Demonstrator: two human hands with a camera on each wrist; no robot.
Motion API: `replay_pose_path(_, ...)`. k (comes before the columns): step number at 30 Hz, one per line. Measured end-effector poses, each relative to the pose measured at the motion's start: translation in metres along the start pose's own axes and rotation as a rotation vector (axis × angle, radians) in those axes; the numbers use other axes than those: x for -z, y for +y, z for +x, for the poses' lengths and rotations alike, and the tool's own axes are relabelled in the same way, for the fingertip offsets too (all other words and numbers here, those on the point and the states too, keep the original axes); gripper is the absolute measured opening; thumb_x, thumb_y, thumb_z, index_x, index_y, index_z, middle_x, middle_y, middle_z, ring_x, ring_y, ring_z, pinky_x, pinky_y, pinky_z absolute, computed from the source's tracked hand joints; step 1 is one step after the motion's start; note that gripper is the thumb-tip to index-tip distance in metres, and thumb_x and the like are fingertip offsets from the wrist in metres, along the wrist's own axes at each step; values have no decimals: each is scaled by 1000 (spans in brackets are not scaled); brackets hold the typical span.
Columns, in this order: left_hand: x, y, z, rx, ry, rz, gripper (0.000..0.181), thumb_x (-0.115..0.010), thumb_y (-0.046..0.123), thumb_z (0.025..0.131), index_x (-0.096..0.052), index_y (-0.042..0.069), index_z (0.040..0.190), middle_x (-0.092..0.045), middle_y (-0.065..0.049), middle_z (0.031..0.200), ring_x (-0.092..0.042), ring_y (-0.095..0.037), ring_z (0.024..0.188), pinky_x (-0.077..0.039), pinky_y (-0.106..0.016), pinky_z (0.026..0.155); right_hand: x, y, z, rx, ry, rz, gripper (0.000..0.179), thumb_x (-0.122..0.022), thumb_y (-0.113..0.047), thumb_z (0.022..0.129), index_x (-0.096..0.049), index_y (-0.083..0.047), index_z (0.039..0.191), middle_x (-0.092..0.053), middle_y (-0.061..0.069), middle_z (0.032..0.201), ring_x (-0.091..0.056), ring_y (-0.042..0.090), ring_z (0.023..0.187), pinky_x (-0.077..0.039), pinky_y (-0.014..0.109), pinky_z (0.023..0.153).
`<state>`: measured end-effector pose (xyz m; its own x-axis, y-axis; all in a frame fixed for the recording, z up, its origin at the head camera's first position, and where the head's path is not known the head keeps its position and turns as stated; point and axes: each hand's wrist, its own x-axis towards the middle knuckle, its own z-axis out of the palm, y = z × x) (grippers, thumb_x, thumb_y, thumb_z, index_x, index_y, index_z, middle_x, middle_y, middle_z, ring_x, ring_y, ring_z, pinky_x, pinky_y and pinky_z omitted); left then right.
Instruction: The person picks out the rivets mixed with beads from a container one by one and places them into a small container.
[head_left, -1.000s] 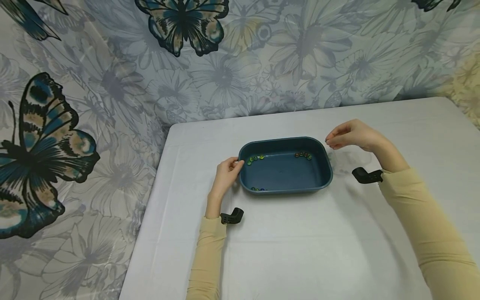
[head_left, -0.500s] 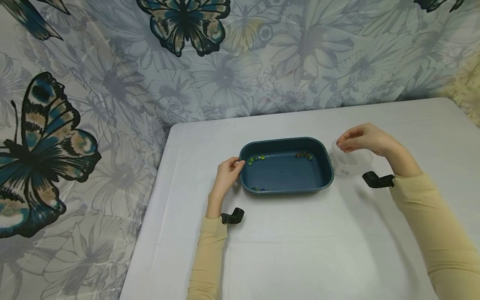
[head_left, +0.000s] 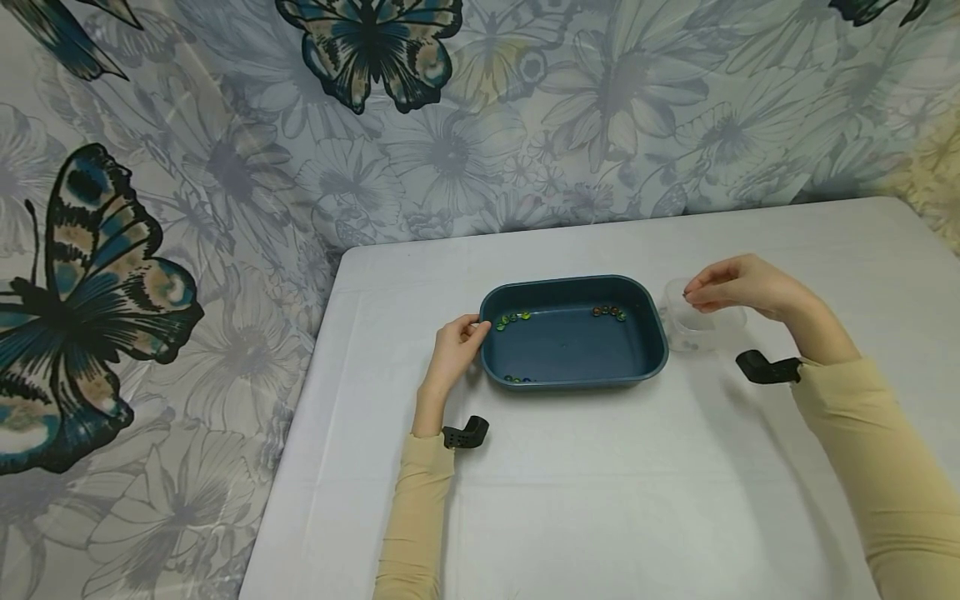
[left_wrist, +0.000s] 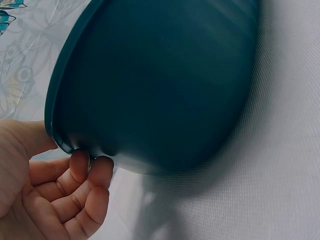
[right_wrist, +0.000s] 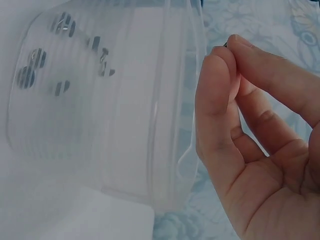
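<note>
A dark blue rectangular tub [head_left: 570,346] stands on the table with its left rim in my left hand [head_left: 453,346]. In the left wrist view, the thumb lies over the rim and the curled fingertips [left_wrist: 102,170] press its outside. My right hand [head_left: 753,287] hovers over the mouth of a clear plastic container [head_left: 686,337] to the right of the tub. Thumb and index finger pinch a small dark object [right_wrist: 225,45], nearly all hidden by the fingertips. Several dark, shiny round pieces [right_wrist: 62,25] show through the container's ribbed wall.
Inside the tub lie small groups of glass marbles: green ones [head_left: 502,323] at the left, reddish and green ones [head_left: 606,311] at the back right, and several [head_left: 517,380] along the front left. A white cloth [head_left: 585,483] covers the table; patterned fabric [head_left: 450,150] hangs behind.
My right hand has moved right and a little nearer, from beside the tub's back right corner to over the clear container. My left hand stays at the tub's rim.
</note>
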<state>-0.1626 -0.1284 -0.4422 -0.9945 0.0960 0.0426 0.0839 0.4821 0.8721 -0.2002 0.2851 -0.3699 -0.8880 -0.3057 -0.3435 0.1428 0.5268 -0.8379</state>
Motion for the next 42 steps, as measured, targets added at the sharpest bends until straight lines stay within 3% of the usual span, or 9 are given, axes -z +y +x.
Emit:
replay_pose_path(13, -1, -1, 1, -8, 2, 12, 35, -56, 23, 94, -60, -4, 115, -57, -7, 77, -51, -11, 59, -43, -22, 56, 3, 6, -6, -15, -2, 4, 32, -61, -11, 90, -56, 13, 111, -65, 1, 93, -65, 17, 84, -51, 35, 78)
replay_pose_path(21, -1, 1, 1, 0, -2, 8, 35, -56, 23, 94, -60, -4, 116, -57, -8, 77, -50, -11, 60, -42, -22, 56, 3, 5, -11, -27, 10, -2, 41, -65, -17, 88, -55, 13, 113, -65, 1, 94, -65, 21, 87, -50, 36, 80)
replay_pose_path(31, 2, 1, 0, -9, -10, 25, 36, -55, 23, 95, -60, -5, 116, -57, -8, 78, -50, -12, 60, -43, -23, 57, -3, 9, -12, 11, 20, 23, 35, -60, -18, 91, -59, 11, 111, -65, -1, 94, -65, 18, 84, -51, 32, 78)
replay_pose_path(36, 5, 1, -1, -21, -11, 50, 36, -55, 22, 95, -59, -6, 116, -57, -8, 78, -50, -13, 61, -43, -24, 58, -10, 9, -14, 75, 61, -35, 36, -57, -19, 94, -57, 12, 113, -66, 0, 94, -65, 17, 84, -50, 25, 75)
replay_pose_path(42, 13, 2, 1, -82, 14, 128, 38, -57, 23, 94, -58, -5, 119, -59, -7, 77, -54, -15, 65, -45, -26, 60, -27, 5, -20, 162, 201, -244, 33, -60, -25, 92, -63, 4, 109, -67, 11, 94, -62, 7, 78, -43, 15, 69)
